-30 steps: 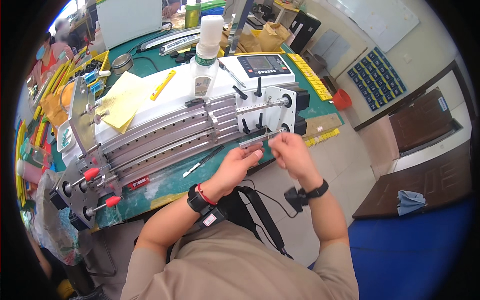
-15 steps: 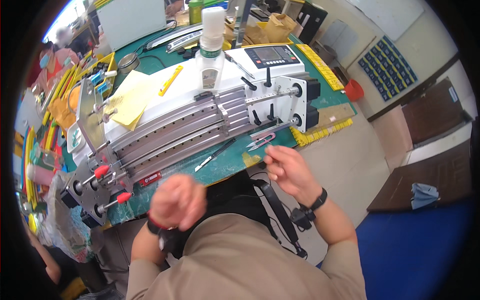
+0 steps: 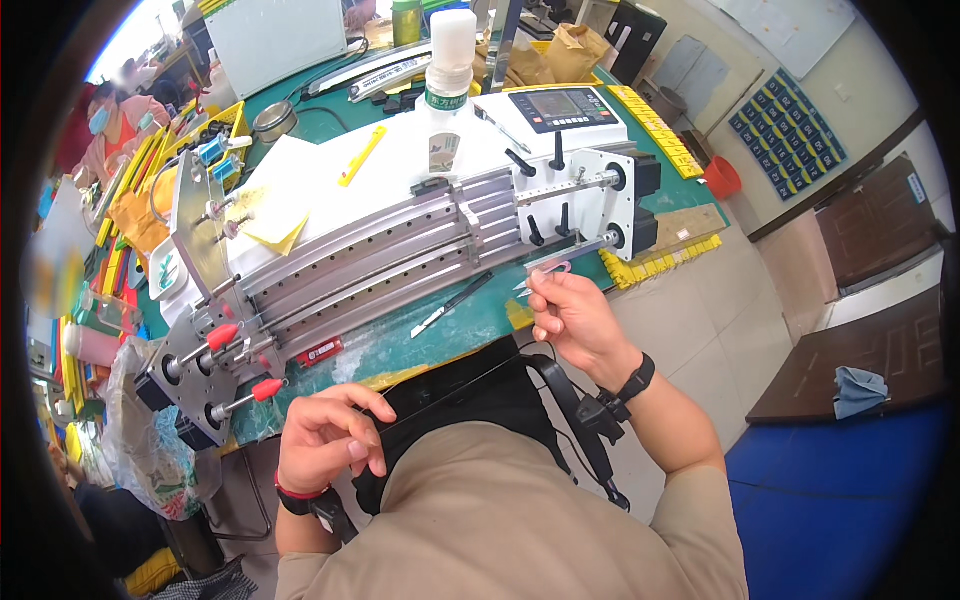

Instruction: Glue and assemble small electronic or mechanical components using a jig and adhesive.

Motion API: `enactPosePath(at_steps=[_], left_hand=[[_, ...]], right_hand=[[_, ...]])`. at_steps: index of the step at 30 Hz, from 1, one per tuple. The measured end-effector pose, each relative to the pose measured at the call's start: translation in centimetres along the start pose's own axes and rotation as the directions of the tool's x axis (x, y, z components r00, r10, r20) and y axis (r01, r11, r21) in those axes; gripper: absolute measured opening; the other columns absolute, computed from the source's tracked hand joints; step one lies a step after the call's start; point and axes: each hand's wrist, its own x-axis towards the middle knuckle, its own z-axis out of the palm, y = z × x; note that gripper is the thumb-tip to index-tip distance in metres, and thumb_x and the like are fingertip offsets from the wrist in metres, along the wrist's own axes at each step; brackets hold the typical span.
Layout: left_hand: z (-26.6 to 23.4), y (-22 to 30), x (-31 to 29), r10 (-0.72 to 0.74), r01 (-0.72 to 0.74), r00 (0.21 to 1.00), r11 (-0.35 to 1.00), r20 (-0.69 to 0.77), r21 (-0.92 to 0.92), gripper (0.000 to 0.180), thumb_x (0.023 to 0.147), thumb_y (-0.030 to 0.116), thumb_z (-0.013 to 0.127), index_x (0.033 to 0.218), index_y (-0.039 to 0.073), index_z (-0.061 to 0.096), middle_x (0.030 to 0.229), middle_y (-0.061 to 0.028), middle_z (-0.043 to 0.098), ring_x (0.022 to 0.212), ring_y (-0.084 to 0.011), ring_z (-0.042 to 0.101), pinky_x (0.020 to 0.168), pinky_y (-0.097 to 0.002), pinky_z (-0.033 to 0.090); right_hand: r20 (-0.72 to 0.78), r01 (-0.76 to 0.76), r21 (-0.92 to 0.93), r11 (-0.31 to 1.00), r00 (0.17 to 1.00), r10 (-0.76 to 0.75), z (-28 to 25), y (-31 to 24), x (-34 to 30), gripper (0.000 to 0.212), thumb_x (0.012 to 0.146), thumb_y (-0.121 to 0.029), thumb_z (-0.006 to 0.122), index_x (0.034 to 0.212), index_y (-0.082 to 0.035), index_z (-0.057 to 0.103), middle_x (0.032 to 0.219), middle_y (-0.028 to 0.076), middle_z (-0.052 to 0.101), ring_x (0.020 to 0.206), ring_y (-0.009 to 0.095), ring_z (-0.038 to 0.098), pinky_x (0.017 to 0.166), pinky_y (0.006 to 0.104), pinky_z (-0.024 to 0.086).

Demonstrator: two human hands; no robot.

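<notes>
My right hand [image 3: 575, 320] is at the table's front edge, thumb and forefinger pinched and the other fingers curled. A thin dark thread [image 3: 455, 390] seems to slant from it toward my left hand [image 3: 330, 440], which is lower and over my lap, fingers bent but apart. Whether the left fingers touch the thread I cannot tell. Just behind my right fingertips lie pink-handled thread snips [image 3: 564, 266], partly hidden. A slim craft knife [image 3: 450, 306] lies between the hands and a long machine with metal rails [image 3: 370, 262].
Two red-tipped rods [image 3: 266, 390] stick out at the machine's left end. On its white housing are a white bottle [image 3: 449, 100], a yellow cutter [image 3: 362, 156], yellow paper [image 3: 280, 234] and a control panel [image 3: 566, 108]. A person [image 3: 115, 120] sits at far left.
My left hand has moved down and left, its blurred fingers now spread apart. My right hand stays pinched, now overlapping the snips. The whole view has shifted slightly.
</notes>
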Motion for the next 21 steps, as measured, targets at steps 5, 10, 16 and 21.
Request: enactPosePath(at_steps=[5, 10, 16, 21], left_hand=[[0.5, 0.8, -1.0, 0.056, -0.031, 0.988, 0.984, -0.141, 0.174, 0.011, 0.092, -0.01, 0.067, 0.096, -0.007, 0.077, 0.126, -0.0266, 0.068, 0.077, -0.0228, 0.08, 0.053, -0.0223, 0.053], [1.1, -0.8, -2.2, 0.596, -0.028, 0.748, 0.468, -0.292, 0.883, 0.022, 0.09, -0.016, 0.066, 0.096, 0.001, 0.08, 0.12, -0.0155, 0.072, 0.073, -0.0182, 0.074, 0.061, -0.0264, 0.056], [-1.5, 0.9, -1.8, 0.785, 0.201, 0.616, -0.088, -0.056, 0.976, 0.024, 0.078, -0.005, 0.081, 0.099, 0.007, 0.081, 0.106, -0.0078, 0.07, 0.099, -0.029, 0.061, 0.089, -0.0422, 0.05], [-2.9, 2.2, -2.4, 0.733, 0.178, 0.662, 0.05, -0.158, 0.983, 0.027, 0.077, 0.007, 0.09, 0.101, 0.008, 0.08, 0.1, -0.0064, 0.066, 0.095, -0.0278, 0.063, 0.084, -0.0427, 0.05]], right_hand=[[0.07, 0.007, 0.012, 1.0, 0.998, -0.008, 0.3, 0.8, 0.6, 0.021, 0.113, -0.028, 0.065, 0.107, -0.008, 0.064, 0.085, -0.003, 0.063, 0.061, 0.006, 0.054, 0.068, 0.031, 0.055], [-0.076, -0.019, 0.005, 1.0, 0.997, 0.019, 5.1, 2.5, -2.2, 0.023, 0.115, -0.026, 0.061, 0.116, -0.003, 0.064, 0.099, 0.01, 0.075, 0.074, 0.015, 0.071, 0.08, 0.0356, 0.065], [0.432, 0.283, -0.406, 0.869, 0.897, -0.09, 8.3, 4.3, -3.9, 0.014, 0.11, -0.012, 0.064, 0.119, -0.001, 0.065, 0.097, 0.012, 0.076, 0.073, 0.013, 0.071, 0.069, 0.0274, 0.059], [0.543, 0.596, -0.587, 0.548, 0.792, -0.279, 14.6, 5.1, -2.5, 0.01, 0.102, -0.004, 0.073, 0.108, 0.002, 0.066, 0.095, 0.009, 0.076, 0.073, 0.008, 0.066, 0.064, 0.0266, 0.052]])
